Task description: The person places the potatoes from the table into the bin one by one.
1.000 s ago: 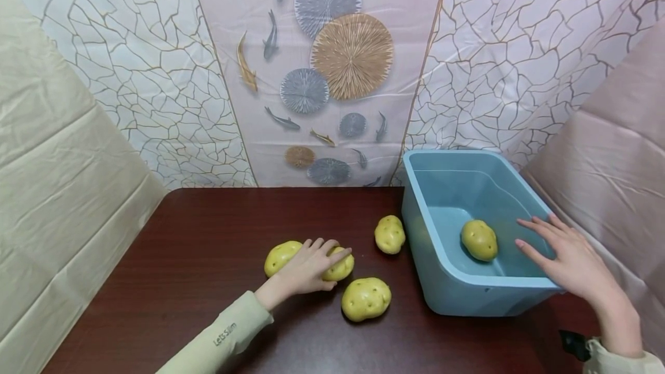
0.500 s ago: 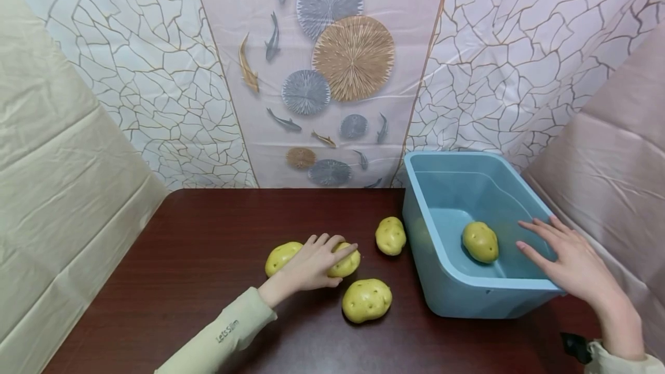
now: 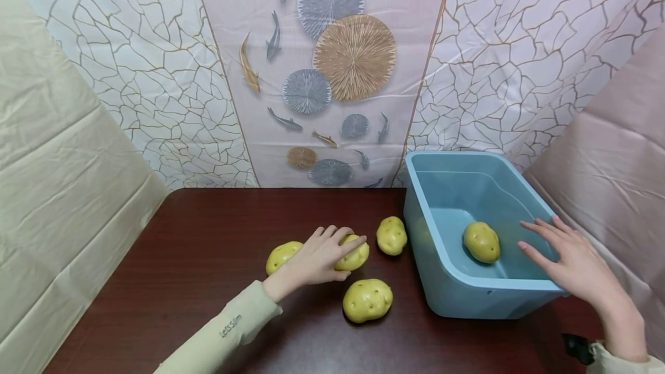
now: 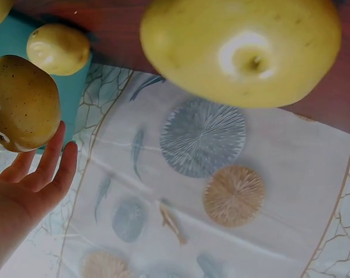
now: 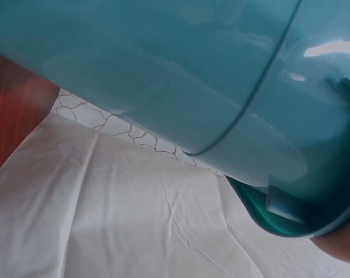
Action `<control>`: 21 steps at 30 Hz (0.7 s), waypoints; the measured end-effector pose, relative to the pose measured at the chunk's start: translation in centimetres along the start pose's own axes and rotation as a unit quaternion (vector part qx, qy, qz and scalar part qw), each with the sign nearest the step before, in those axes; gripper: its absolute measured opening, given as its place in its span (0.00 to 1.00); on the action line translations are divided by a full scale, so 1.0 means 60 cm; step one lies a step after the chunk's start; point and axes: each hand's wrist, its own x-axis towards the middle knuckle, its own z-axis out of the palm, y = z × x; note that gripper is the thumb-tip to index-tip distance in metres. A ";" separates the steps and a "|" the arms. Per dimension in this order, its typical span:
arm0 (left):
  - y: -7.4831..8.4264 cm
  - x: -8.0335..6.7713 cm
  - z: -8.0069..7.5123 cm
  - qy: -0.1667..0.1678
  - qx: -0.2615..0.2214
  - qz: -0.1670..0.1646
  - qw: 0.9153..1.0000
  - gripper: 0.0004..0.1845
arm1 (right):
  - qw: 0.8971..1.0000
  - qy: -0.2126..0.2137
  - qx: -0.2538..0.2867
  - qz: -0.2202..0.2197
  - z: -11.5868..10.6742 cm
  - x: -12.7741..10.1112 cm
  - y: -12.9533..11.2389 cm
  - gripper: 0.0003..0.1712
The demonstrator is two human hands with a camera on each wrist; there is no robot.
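Clearly your left hand (image 3: 317,255) is curled over one potato (image 3: 355,255), fingers draped across its top and thumb tucked under the near side, so you have it grasped; whether it has left the wood you cannot tell from the head view. That potato sits near the middle of the table (image 3: 197,281), a little toward its right edge, where the tub stands.

Your right hand (image 3: 576,264) lies flat and relaxed on the near right corner of the blue tub (image 3: 441,281), fingers straight along the rim and holding nothing. Judging from that, you are steadying the tub so it stays put.

One potato in the tub (image 3: 481,242) already rests on its floor, near the front wall. Three others lie loose on the table: a left potato (image 3: 280,255) just beside your wrist, a far potato (image 3: 392,235) close to the tub's left wall, and a near potato (image 3: 367,300) toward the table's front edge.

The grasped potato is yellow-green, smooth and slightly glossy, oval, with small dark eye pits; in the left wrist view (image 4: 21,104) it shows fine brown speckles. Its even sheen suggests a plastic model, light and firm.
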 end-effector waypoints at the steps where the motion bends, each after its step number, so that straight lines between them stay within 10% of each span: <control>1: 0.001 0.002 -0.002 0.004 0.001 0.003 1.000 0.38 | 1.000 0.001 0.000 -0.001 0.000 0.000 0.000 0.32; 21: 0.017 0.038 -0.036 0.014 0.022 0.028 0.999 0.37 | 1.000 0.004 -0.005 -0.007 0.001 0.001 -0.002 0.31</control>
